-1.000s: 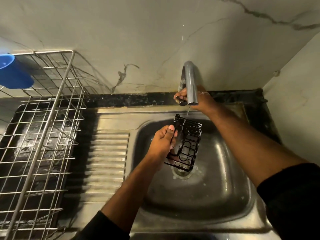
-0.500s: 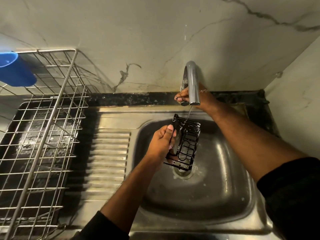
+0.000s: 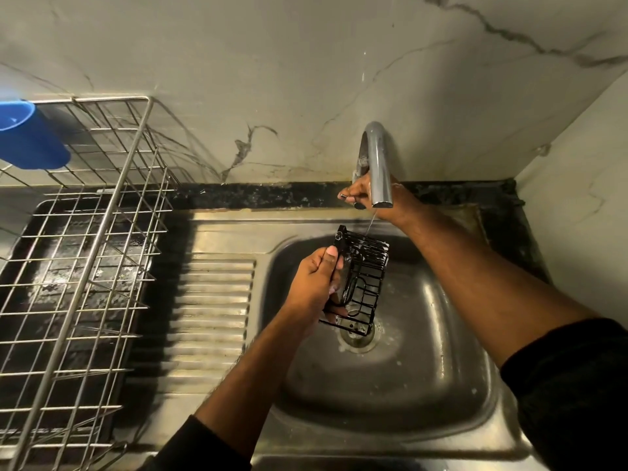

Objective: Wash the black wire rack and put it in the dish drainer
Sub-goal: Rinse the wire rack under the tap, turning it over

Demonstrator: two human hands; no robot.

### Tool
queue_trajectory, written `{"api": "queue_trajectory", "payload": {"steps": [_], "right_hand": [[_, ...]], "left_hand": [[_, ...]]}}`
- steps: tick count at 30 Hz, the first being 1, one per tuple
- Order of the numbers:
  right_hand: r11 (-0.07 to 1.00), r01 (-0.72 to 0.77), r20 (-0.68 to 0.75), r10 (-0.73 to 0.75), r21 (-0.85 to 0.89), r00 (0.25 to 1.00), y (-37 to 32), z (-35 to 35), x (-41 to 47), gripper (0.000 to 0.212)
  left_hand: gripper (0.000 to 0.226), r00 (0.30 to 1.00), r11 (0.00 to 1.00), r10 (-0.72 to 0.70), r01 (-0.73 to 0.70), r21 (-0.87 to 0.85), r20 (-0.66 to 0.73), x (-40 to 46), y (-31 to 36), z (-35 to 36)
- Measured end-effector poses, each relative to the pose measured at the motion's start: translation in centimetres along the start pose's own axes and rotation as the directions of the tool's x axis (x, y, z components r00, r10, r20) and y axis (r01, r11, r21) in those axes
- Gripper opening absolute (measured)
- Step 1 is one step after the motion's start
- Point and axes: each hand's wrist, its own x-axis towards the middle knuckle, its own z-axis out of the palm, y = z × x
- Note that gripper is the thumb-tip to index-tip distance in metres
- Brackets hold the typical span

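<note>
My left hand (image 3: 314,282) grips the black wire rack (image 3: 365,283) by its left side and holds it upright over the steel sink (image 3: 424,385), above the drain. A thin thread of water runs from the chrome tap (image 3: 379,164) onto the rack's top edge. My right hand (image 3: 362,193) reaches behind the spout and its fingers curl on the tap handle, partly hidden by the spout. The metal wire dish drainer (image 3: 78,266) stands at the left on a dark tray.
A blue plastic cup (image 3: 29,136) hangs on the drainer's far left corner. The ribbed steel draining board (image 3: 210,317) lies between drainer and sink. Marble walls close in behind and at the right.
The water stream has stayed thin. The rack and both hands have hardly moved; the view has shifted slightly.
</note>
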Motion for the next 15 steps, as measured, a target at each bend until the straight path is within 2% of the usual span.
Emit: {"api": "queue_trajectory", "payload": {"steps": [2, 4, 7, 10, 11, 13, 15], "right_hand": [[1.0, -0.026, 0.027, 0.026, -0.007, 0.999, -0.6, 0.3, 0.4, 0.017], [0.997, -0.045, 0.062, 0.049, -0.068, 0.997, 0.3, 0.6, 1.1, 0.017], [0.979, -0.019, 0.119, 0.044, -0.203, 0.992, 1.7, 0.7, 1.6, 0.029], [0.962, -0.016, 0.157, 0.06, -0.271, 0.986, 0.1, 0.3, 0.2, 0.04], [0.966, -0.015, 0.159, 0.058, -0.26, 0.986, -0.3, 0.1, -0.3, 0.041], [0.994, -0.029, 0.096, 0.039, -0.103, 0.995, -1.3, 0.1, -1.6, 0.037], [0.988, -0.03, -0.133, 0.051, 0.154, 0.99, -2.3, 0.5, -3.2, 0.032]], "left_hand": [[0.034, 1.0, 1.0, 0.0, 0.0, -0.004, -0.007, 0.0, 0.0, -0.2], [0.034, 1.0, 1.0, 0.007, -0.007, -0.013, -0.002, 0.0, 0.1, -0.2], [0.035, 1.0, 1.0, 0.004, -0.004, 0.001, -0.003, 0.0, 0.1, -0.1], [0.035, 1.0, 1.0, -0.003, 0.003, 0.006, -0.004, 0.0, 0.1, -0.2], [0.035, 1.0, 1.0, -0.001, 0.001, 0.006, -0.006, 0.1, 0.1, -0.2], [0.035, 1.0, 1.0, 0.008, -0.007, 0.007, -0.011, 0.0, 0.1, -0.2], [0.035, 1.0, 1.0, 0.007, -0.007, 0.006, -0.016, 0.1, 0.1, -0.1]]}}
